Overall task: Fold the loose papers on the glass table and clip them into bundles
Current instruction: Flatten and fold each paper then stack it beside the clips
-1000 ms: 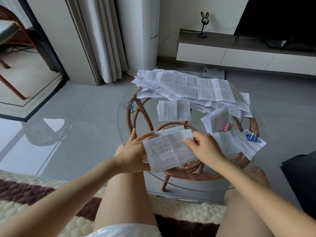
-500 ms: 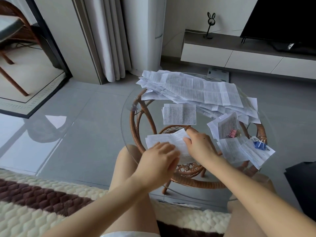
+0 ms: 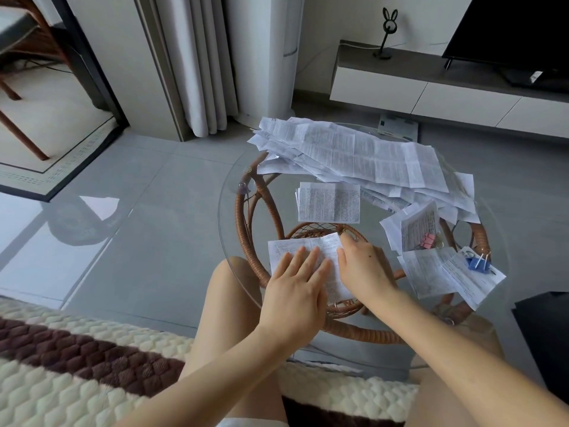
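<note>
My left hand lies flat, fingers straight, pressing the thin, floppy folded paper at frame centre. My right hand curls at the paper's edge, grip unclear. I'd pinch along the crease.

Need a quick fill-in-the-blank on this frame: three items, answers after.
The left hand lies flat on the folded paper, which rests on the ____ table. Of the pink clip and the blue clip, the ____ one lies nearer the person. The folded stack beyond that paper carries ____ clip.
Missing: glass; blue; no.
</note>
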`<state>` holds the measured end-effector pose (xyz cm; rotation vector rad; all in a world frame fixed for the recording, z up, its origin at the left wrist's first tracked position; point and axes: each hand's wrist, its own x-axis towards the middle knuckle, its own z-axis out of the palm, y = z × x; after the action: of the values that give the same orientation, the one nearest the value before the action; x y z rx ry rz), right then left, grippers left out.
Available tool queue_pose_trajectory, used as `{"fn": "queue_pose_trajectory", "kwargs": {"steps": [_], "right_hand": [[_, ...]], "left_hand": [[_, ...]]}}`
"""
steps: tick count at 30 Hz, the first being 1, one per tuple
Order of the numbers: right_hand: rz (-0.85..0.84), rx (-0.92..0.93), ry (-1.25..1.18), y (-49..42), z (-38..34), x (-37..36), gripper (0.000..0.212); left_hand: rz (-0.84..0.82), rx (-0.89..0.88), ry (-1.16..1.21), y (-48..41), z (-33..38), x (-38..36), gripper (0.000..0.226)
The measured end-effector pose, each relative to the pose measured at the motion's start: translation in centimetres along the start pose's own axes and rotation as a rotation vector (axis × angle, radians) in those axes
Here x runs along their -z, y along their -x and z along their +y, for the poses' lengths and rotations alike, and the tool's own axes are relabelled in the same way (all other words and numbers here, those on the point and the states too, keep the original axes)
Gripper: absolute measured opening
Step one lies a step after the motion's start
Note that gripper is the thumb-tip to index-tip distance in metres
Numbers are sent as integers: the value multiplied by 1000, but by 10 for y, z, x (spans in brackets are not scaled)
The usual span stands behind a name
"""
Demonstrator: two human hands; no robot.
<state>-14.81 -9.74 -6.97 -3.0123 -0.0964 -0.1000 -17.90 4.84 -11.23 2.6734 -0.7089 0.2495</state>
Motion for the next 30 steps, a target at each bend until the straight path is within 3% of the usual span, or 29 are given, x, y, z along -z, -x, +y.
{"fn": "queue_pose_trajectory", "kwargs": {"steps": [16,21,26,30], "right_hand": [[-48,-56,-5,0,-3,2,21],[189,-70,79,31,-9,-3,64],[162,-133,6,61,-3,-30,53],[166,-71,-101,66,11,-32,47]], "left_hand": [[-72,39,-110,-3,-1,-5,52],[-79,46,-117,-3,-4,-5,52],[-80,7,-160,-5,-3,-3,51],[-139,-20,-169,-3,-7,-2,53]]}}
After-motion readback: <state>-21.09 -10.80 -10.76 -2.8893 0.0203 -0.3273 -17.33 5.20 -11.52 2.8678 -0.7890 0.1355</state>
